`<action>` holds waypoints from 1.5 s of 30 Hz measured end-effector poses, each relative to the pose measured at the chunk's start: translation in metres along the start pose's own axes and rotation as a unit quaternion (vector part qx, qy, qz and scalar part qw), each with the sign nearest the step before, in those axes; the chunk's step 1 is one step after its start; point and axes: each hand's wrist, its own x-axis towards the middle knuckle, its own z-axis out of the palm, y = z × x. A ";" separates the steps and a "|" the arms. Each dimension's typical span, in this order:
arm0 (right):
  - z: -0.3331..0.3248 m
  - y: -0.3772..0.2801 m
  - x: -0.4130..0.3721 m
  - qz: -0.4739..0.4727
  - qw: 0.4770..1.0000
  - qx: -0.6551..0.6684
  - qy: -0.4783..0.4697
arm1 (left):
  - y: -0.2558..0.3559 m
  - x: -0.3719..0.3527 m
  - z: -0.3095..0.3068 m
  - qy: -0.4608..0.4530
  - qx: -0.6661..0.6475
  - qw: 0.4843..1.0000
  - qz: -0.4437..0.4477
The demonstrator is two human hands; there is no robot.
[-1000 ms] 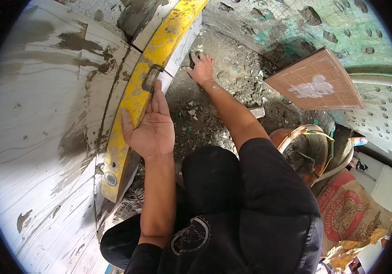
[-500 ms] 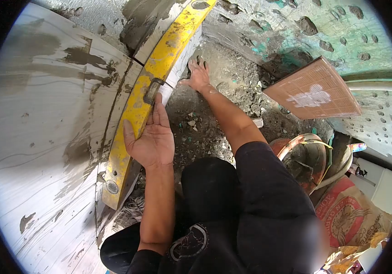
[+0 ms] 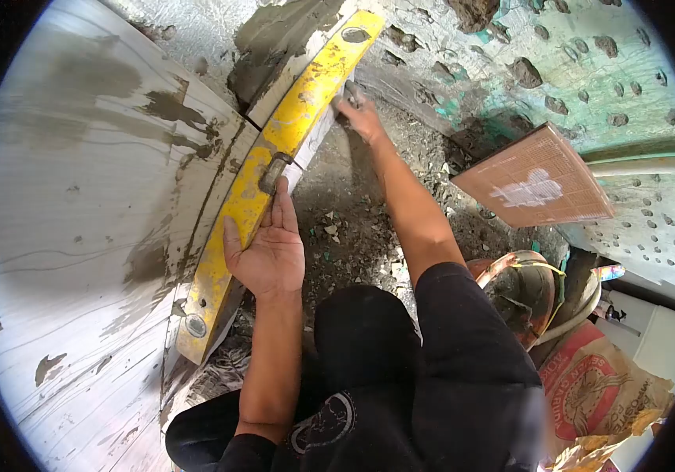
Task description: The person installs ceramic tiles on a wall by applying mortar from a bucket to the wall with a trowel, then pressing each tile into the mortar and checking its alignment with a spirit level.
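A long yellow spirit level (image 3: pixel 306 106), smeared with mortar, lies slanted along the edge of the white marble-patterned tiles (image 3: pixel 62 228). My left hand (image 3: pixel 271 256) is palm up against its lower half, thumb over the yellow face and fingers stretched out beside the dark handle slot. These fingers do not wrap round the level. Farther up, my right hand (image 3: pixel 363 118) reaches to the narrow white tile strip (image 3: pixel 318 138) beside the level. Its fingers are apart and slightly blurred; whether the tips touch the strip is hard to see.
Rubble and mortar crumbs cover the floor (image 3: pixel 345 228). At right a brown-backed tile (image 3: pixel 538 181) leans by the pitted green wall (image 3: pixel 589 71). Below it stand a mortar-stained bucket (image 3: pixel 522 295) and a torn paper sack (image 3: pixel 589 385).
My right hand has moved from the floor toward the tile strip near the level's upper end, its fingers less spread. My left hand stays at the level. The view has shifted slightly.
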 end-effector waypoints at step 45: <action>0.003 -0.110 -0.011 0.282 0.956 0.082 -0.016 | 0.007 0.022 -0.074 0.148 -0.031 0.988 0.033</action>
